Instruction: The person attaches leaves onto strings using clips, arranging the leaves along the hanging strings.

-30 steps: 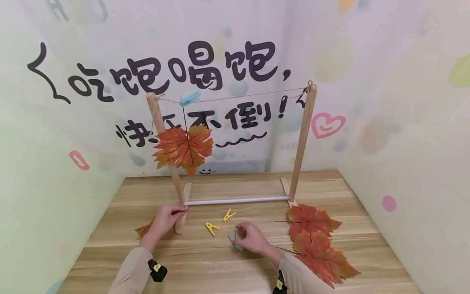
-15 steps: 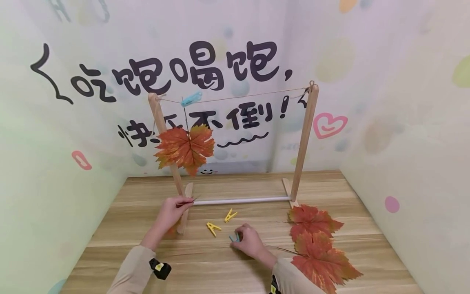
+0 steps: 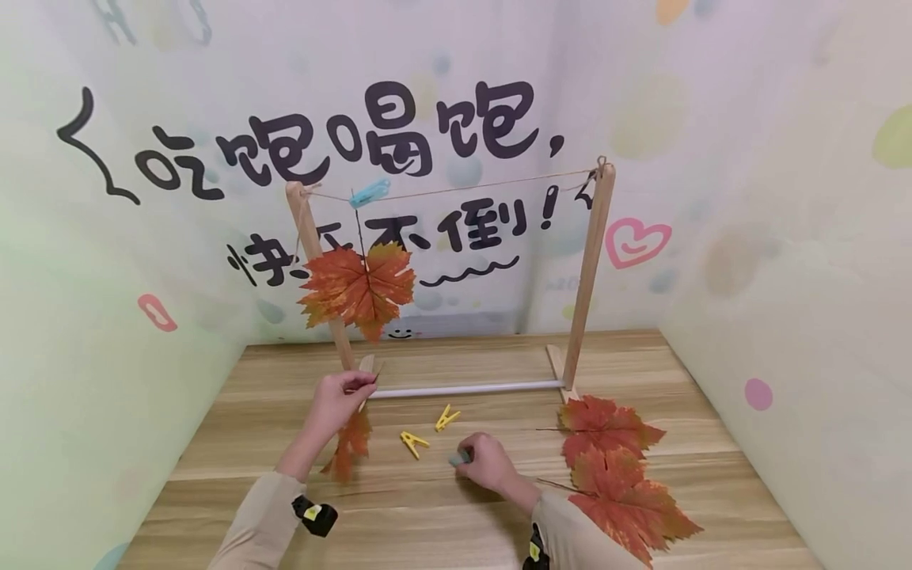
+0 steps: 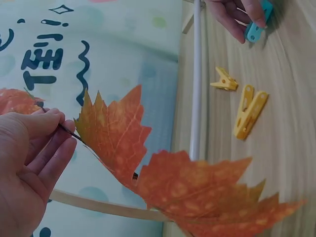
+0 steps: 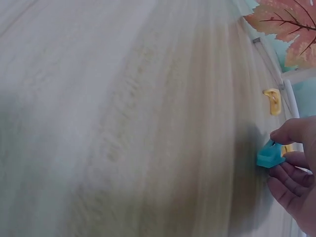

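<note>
My left hand (image 3: 335, 404) pinches the thin dark stem of an orange-red artificial maple leaf (image 4: 192, 190) between thumb and fingertips. The leaf hangs below the hand, beside the left foot of the wooden frame. Low over the table, my right hand (image 3: 490, 465) pinches a blue clothespin (image 5: 270, 156) between thumb and fingers. Two yellow clothespins (image 3: 413, 444) lie on the table between the hands. Another maple leaf (image 3: 363, 286) hangs by its stem from the string (image 3: 484, 184), clipped with a blue clothespin (image 3: 370, 193) near the left post.
The frame has two upright wooden posts (image 3: 590, 273) joined by a white rod (image 3: 463, 389) near the table. To the right of my right hand, two more maple leaves (image 3: 609, 431) lie overlapping on the wood-grain table (image 3: 442, 522). A printed curtain (image 3: 456, 63) stands behind.
My left hand has risen slightly and moved right, bringing the leaf out from behind the wrist. My right hand has picked up the blue clothespin and turned it between its fingers.
</note>
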`<state>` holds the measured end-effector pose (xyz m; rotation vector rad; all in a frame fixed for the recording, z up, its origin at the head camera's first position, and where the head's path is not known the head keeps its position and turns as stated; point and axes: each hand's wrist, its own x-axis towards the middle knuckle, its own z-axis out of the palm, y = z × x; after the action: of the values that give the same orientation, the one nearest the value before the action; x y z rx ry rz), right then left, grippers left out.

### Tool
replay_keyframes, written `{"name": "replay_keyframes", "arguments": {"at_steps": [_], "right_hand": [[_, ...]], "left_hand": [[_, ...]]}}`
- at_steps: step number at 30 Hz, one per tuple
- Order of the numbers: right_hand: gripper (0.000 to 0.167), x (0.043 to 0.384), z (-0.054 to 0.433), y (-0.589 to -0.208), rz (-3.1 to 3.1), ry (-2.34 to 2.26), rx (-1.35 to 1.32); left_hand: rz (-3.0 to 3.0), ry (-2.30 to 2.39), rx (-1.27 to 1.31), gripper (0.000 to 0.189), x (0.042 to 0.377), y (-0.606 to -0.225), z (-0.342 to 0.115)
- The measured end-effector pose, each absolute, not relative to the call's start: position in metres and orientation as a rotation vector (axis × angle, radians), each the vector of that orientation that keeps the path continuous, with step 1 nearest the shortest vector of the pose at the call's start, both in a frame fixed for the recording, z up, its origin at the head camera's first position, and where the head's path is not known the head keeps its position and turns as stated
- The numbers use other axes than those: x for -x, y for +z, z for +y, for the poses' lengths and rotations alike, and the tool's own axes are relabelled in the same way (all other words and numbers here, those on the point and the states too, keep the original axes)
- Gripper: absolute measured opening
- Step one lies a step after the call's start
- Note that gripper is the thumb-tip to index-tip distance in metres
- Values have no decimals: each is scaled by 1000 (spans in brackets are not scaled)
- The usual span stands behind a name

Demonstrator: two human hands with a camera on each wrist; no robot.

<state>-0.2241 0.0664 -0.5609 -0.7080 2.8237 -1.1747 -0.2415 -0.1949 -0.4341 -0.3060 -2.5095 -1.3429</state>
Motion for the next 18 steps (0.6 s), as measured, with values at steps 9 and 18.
{"name": "replay_keyframes", "arguments": {"at_steps": [9, 18], "right_hand": [[32, 231, 76, -539, 2750, -1200, 724], [31, 247, 88, -505, 2645, -1295, 767]], "left_hand": [[-2491, -1436, 304, 10, 243, -417, -183], [-2475, -1480, 340, 11, 235, -378, -166]]}}
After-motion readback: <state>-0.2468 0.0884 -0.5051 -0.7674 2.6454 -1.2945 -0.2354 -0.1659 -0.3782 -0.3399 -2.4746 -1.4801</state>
